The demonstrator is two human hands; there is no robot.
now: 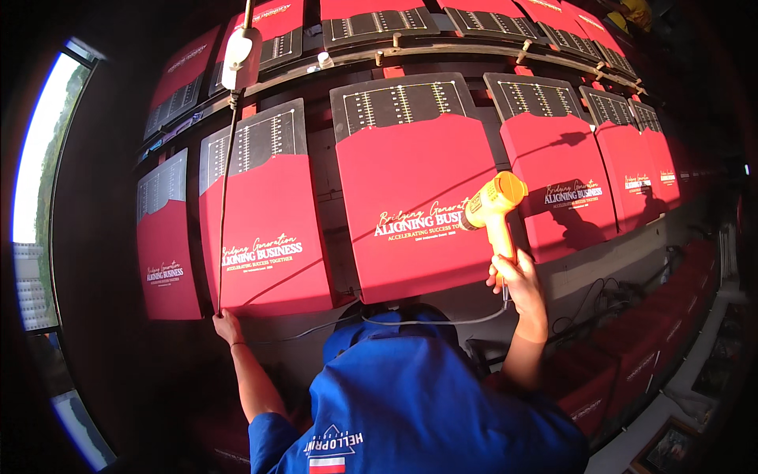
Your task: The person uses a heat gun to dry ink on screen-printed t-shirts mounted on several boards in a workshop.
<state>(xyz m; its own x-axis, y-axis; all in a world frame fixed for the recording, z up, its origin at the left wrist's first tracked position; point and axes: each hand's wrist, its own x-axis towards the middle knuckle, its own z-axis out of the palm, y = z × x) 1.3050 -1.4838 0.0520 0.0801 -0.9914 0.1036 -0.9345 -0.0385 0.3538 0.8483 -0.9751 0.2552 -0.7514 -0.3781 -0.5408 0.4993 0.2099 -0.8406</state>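
A yellow heat gun [496, 201] is in my right hand [519, 283], the fingers wrapped round its handle. Its dark nozzle points left, over the lower print on a red shirt [414, 166] stretched on a black board. From the handle a grey power cord [442, 322] runs left past my body. My left hand [227, 326] is closed on the lower end of a dark cord [229, 170], beside the bottom edge of another red shirt [264, 197]. Higher up, that cord meets a hanging white block [239, 59]. Both shirts carry white and gold print.
More boards with red shirts [564, 178] stand to left and right, and a second row lies beyond a wooden rail [426, 54]. A small white bottle [324, 60] stands by the rail. Loose cables [588, 304] hang at lower right. A bright window [47, 150] is far left.
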